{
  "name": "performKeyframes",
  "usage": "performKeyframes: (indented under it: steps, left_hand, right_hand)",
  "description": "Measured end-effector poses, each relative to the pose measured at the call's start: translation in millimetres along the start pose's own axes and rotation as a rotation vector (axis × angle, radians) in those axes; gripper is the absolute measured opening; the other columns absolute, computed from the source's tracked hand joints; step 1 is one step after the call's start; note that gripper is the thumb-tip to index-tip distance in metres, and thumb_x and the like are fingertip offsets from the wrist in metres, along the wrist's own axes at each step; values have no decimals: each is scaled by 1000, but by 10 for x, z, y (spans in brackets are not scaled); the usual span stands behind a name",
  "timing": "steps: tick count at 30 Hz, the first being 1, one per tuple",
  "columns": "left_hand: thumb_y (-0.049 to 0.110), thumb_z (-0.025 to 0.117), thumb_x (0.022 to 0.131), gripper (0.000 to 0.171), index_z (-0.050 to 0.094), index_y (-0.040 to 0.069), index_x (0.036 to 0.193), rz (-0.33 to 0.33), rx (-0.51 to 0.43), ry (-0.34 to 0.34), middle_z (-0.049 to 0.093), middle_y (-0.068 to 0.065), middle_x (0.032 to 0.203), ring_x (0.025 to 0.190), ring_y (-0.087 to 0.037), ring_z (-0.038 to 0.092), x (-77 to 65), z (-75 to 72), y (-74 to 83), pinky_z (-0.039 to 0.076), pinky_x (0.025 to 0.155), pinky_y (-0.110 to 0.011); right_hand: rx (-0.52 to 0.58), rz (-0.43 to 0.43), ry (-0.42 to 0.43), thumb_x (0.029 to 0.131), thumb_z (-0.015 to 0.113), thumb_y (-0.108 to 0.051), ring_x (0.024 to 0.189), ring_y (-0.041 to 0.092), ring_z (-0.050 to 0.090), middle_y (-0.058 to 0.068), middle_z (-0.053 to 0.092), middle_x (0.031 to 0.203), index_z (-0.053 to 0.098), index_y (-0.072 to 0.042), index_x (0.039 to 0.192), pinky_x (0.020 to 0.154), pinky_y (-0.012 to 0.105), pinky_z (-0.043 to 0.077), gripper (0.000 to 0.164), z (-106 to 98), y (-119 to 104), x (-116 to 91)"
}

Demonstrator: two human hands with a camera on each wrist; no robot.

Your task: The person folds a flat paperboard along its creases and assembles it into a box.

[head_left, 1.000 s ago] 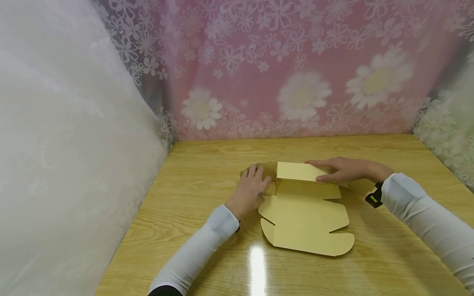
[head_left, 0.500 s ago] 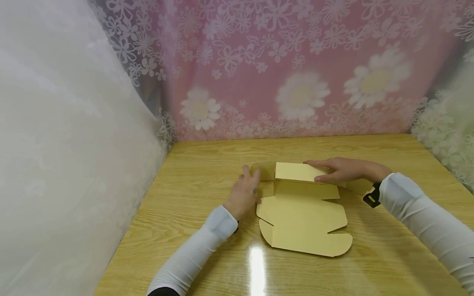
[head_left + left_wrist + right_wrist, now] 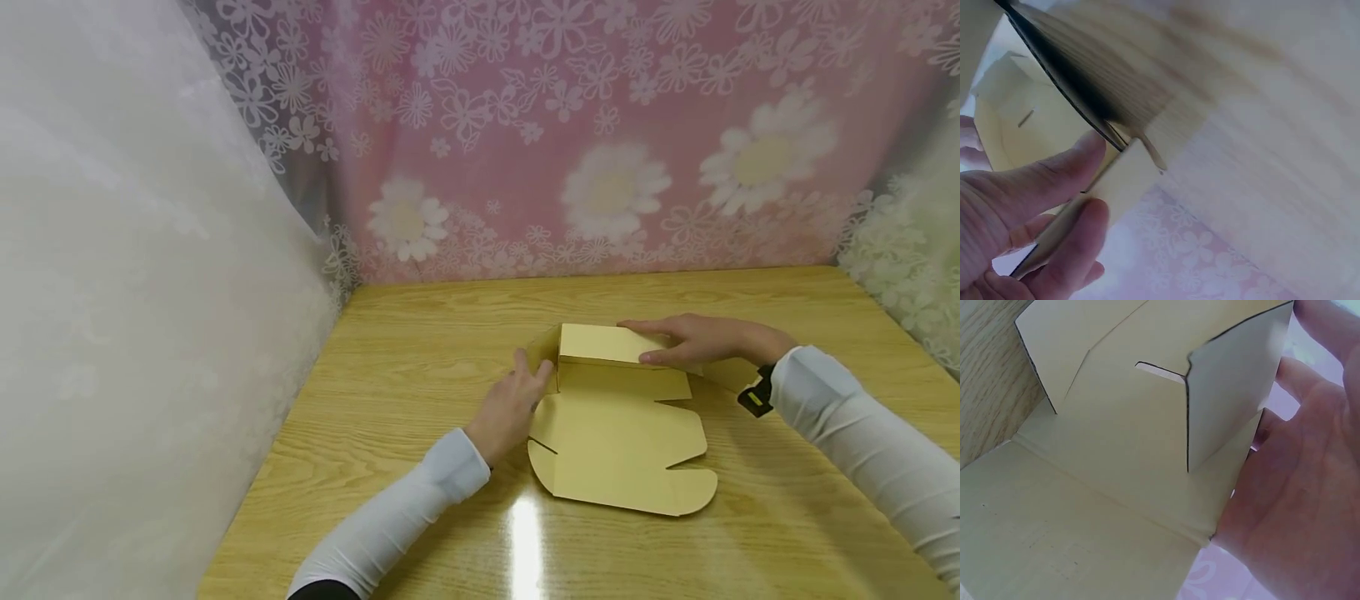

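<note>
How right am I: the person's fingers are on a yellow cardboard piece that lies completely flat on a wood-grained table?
Only "completely flat" is wrong: the head view shows the far end of the yellow cardboard piece folded up. The person's fingers are indeed on it, and the table is wood-grained.

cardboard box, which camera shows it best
The head view: nearly the whole cardboard box shows there, flat near part and raised far part. The left wrist view shows just a section, partly behind the left hand. The right wrist view shows panels and a slot close up, cut off by the frame.
</note>
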State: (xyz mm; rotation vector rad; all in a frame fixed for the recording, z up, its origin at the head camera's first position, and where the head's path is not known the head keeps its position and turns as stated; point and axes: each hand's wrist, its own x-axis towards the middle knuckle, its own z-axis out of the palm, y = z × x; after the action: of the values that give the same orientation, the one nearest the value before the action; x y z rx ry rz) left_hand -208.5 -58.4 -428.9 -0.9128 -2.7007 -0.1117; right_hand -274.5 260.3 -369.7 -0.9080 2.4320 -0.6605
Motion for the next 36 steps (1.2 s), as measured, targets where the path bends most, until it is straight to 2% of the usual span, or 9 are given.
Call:
performKeyframes:
  steps: [5,9,12,15,19,23,25,31,36]
  left_hand:
    - [-11,60,84,37,36,5,107,4,-68,10,40,-19,106,43,-5,38,-11,23,-23,29,35,-9]
    - [-12,66,79,53,33,7,116,-28,-217,11,35,-27,126,46,-9,44,6,26,-78,35,39,-9]
    - [-10,71,75,65,31,8,123,-58,-331,2,30,-28,133,50,-12,49,19,18,-100,39,43,-9]
    - [-11,70,76,70,30,10,129,-73,-364,-21,27,-29,135,56,-15,51,23,21,-105,41,45,-10]
    - [-20,64,75,84,24,17,139,-76,-336,-36,17,-33,139,60,-15,49,29,38,-89,39,43,-11]
    - [-24,57,75,96,14,23,146,-32,-248,-3,7,-37,141,57,-14,44,20,62,-59,35,40,-11]
    - [-26,55,75,99,11,25,147,-15,-244,14,3,-38,142,56,-14,43,16,71,-54,34,40,-11]
    - [-27,59,71,109,6,30,148,-42,-254,13,-1,-36,143,58,-14,42,55,89,-75,34,41,-11]
    - [-21,70,67,116,6,30,149,-29,-223,36,4,-36,140,57,-12,44,100,94,-134,35,42,-9]
  right_hand:
    - [12,-5,4,96,50,-42,133,36,33,7,19,154,16,-25,151,103,53,31,67,5,-19,6]
    - [11,-12,14,96,50,-42,134,34,30,8,19,154,16,-23,151,103,53,30,67,6,-15,5]
    - [5,-12,16,96,50,-42,134,34,31,8,19,154,17,-23,151,103,52,31,68,6,-5,2]
    - [4,-11,17,95,50,-43,134,33,31,6,19,154,17,-24,151,103,52,31,67,9,5,5]
    - [20,-13,17,95,50,-43,136,33,27,5,19,154,17,-25,151,104,53,29,67,13,7,18]
    - [24,-9,18,95,51,-43,136,34,26,7,19,154,18,-25,150,104,54,28,67,11,9,18]
    - [18,-7,21,95,51,-43,136,34,26,7,20,154,18,-25,150,104,54,28,67,9,17,18]
    - [14,-1,21,95,51,-45,136,34,27,6,20,154,18,-27,150,104,55,28,67,10,32,29]
    - [9,-14,25,95,50,-44,137,32,26,4,20,154,18,-25,150,105,53,28,67,11,33,43]
